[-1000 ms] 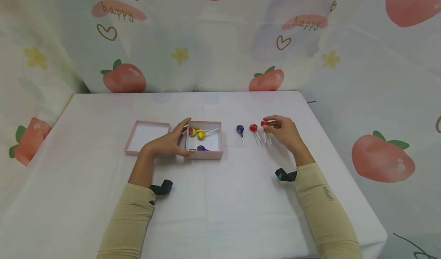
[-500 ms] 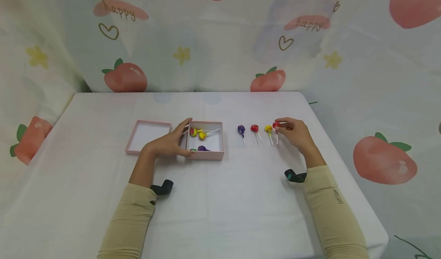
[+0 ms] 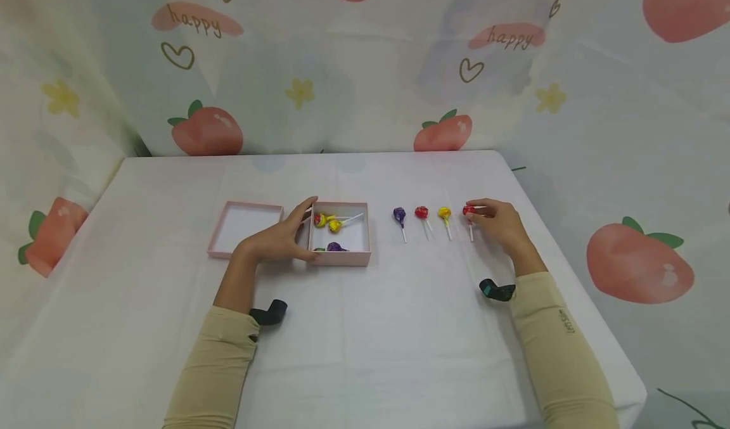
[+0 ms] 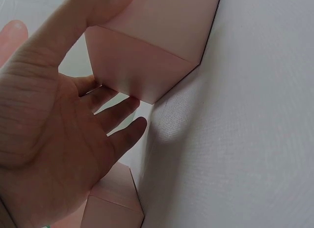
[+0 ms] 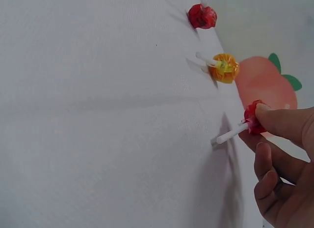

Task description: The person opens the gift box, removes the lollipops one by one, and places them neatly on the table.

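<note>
Since a second ago, the right hand (image 3: 499,223) has shifted rightward past the yellow lollipop (image 3: 444,213), pinching a red lollipop (image 5: 253,121) by its head, the white stick slanting down near the white surface (image 3: 353,340). On that surface, from left to right, lie a purple lollipop (image 3: 399,214), a second red lollipop (image 3: 421,212) and the yellow one, with the pinched one at the right end. Near them, the left hand (image 3: 276,239) grips an open pink box (image 3: 342,260) between thumb and fingers, purple- and yellow-wrapped lollipops (image 3: 334,225) inside, and a shallow pink-edged tray (image 3: 251,218) lies just beside that hand.
</note>
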`<move>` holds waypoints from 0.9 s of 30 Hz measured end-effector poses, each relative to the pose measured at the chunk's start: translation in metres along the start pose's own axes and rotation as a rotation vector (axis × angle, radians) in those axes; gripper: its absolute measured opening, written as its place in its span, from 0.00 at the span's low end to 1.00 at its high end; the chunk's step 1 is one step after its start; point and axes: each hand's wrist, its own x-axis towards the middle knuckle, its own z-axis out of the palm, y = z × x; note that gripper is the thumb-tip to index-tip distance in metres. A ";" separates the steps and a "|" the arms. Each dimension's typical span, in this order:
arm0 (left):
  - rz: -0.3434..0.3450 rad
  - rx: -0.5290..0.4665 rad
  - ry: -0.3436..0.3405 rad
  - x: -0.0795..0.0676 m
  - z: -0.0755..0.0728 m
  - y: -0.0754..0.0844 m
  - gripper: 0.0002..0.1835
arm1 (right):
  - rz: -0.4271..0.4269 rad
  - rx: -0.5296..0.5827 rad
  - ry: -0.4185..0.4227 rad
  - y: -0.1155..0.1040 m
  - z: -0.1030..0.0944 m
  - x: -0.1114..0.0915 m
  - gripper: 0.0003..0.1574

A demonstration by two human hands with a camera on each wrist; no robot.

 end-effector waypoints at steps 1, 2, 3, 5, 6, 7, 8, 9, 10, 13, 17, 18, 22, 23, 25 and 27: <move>0.000 0.000 0.002 0.000 0.000 0.000 0.69 | 0.004 -0.001 0.000 0.001 -0.001 0.001 0.25; 0.002 0.000 0.003 0.000 0.000 0.000 0.69 | 0.006 0.001 -0.001 0.001 -0.001 0.001 0.25; 0.004 0.001 0.004 0.000 0.000 0.000 0.69 | 0.011 0.004 -0.001 0.002 -0.001 0.002 0.25; 0.003 0.002 0.006 0.000 0.000 -0.001 0.69 | 0.008 0.017 -0.003 0.002 -0.001 0.002 0.25; 0.005 0.003 0.005 0.000 0.000 -0.001 0.70 | 0.006 0.020 -0.003 0.002 0.000 0.003 0.25; 0.004 0.003 0.004 0.000 0.000 -0.001 0.70 | 0.006 0.018 -0.001 0.002 0.001 0.003 0.25; 0.003 0.003 0.005 0.000 0.000 -0.001 0.70 | 0.003 0.012 0.001 0.002 0.001 0.003 0.25; 0.003 0.003 0.004 0.000 0.000 -0.001 0.70 | -0.002 0.009 0.005 0.002 0.002 0.004 0.25; 0.003 0.004 0.004 0.000 0.000 -0.001 0.70 | -0.007 0.005 0.007 0.003 0.003 0.004 0.24; 0.001 -0.004 0.004 0.000 0.001 -0.002 0.70 | -0.022 -0.012 0.016 0.005 0.005 0.006 0.24; 0.005 -0.013 -0.002 0.001 0.001 -0.003 0.70 | -0.027 -0.016 0.020 0.007 0.008 0.007 0.24; 0.006 -0.012 -0.003 0.001 0.001 -0.003 0.70 | -0.024 -0.019 0.019 0.007 0.008 0.008 0.24; -0.003 -0.008 0.000 0.000 0.000 -0.002 0.70 | -0.021 -0.006 0.016 0.005 0.010 0.009 0.24; -0.007 -0.008 0.001 0.000 0.000 -0.002 0.70 | -0.020 -0.008 0.017 0.005 0.011 0.010 0.25; -0.010 -0.005 0.000 0.000 0.000 -0.002 0.70 | -0.020 -0.009 0.019 0.004 0.011 0.011 0.25; -0.010 0.000 -0.002 0.001 -0.001 -0.001 0.70 | -0.022 -0.014 0.019 0.004 0.012 0.012 0.25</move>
